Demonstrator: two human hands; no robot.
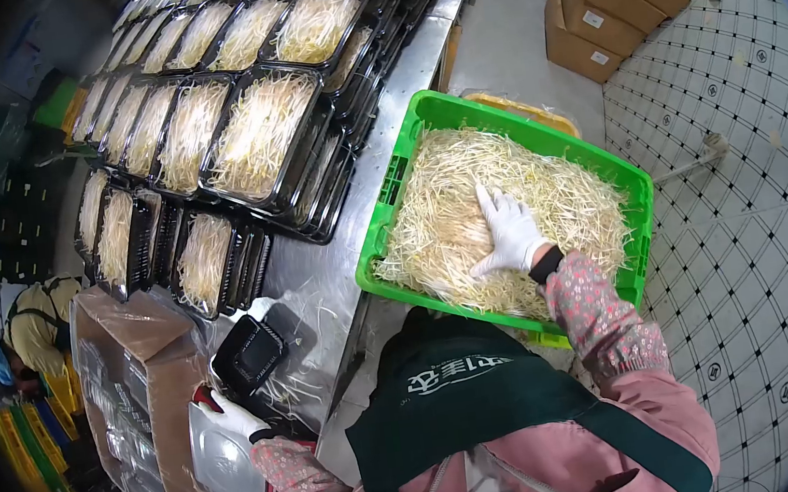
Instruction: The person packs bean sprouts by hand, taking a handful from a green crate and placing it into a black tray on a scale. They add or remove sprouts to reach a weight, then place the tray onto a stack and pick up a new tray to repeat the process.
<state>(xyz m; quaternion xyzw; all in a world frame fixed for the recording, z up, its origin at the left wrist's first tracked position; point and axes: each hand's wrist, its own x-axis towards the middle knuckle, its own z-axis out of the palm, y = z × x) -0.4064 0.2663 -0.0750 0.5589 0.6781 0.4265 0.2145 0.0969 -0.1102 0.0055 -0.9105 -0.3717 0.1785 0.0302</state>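
My right hand (509, 233), in a white glove, rests on the bean sprouts (563, 197) that fill a green crate (642, 203); its fingers are apart. My left hand (231, 418), also gloved, is at the table's lower left, beside a clear plastic lid (222, 460) and a small red object (203, 398). Whether its fingers grip either one is unclear. Just above it lies an empty black tray (249, 355), with loose sprouts (294, 393) scattered near it.
Stacked black trays of sprouts (265, 134) cover the upper left of the metal table (295, 277). An open cardboard box (160, 370) with clear lids stands at left. Brown cartons (614, 2) sit on the floor at upper right. Another person (34, 331) is at far left.
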